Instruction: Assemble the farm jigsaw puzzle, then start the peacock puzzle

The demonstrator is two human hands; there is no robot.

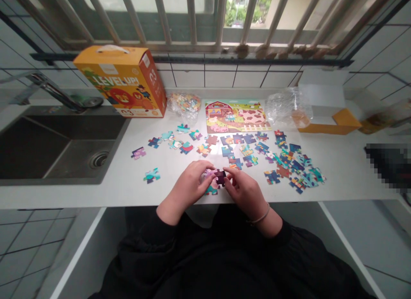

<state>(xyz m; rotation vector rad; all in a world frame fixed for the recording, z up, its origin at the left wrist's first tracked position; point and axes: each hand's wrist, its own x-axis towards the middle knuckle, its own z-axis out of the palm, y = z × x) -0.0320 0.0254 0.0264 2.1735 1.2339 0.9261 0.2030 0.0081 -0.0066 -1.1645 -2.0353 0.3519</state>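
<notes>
Puzzle pieces lie at the near edge of the pale desk (346,179), in front of your body and under both your hands. Your left hand (196,177) grasps a pink piece (214,184), with teal showing below it, between thumb and fingers. Your right hand (242,188) pinches a dark purple piece (220,177) by its right side. The two pieces meet or nearly meet; whether they are locked is hidden by your fingers. You appear to be at the fitting step: the move calls for steadying the pink piece while tab and notch are lined up and pressed flat.

Just beyond, loose pieces (238,139) spread across the middle, with a denser heap (298,166) to your right and a lone teal piece (152,175) to your left. Farther back lie a farm picture (237,118), a clear bag of pieces (184,105) and a yellow box (123,85).
</notes>
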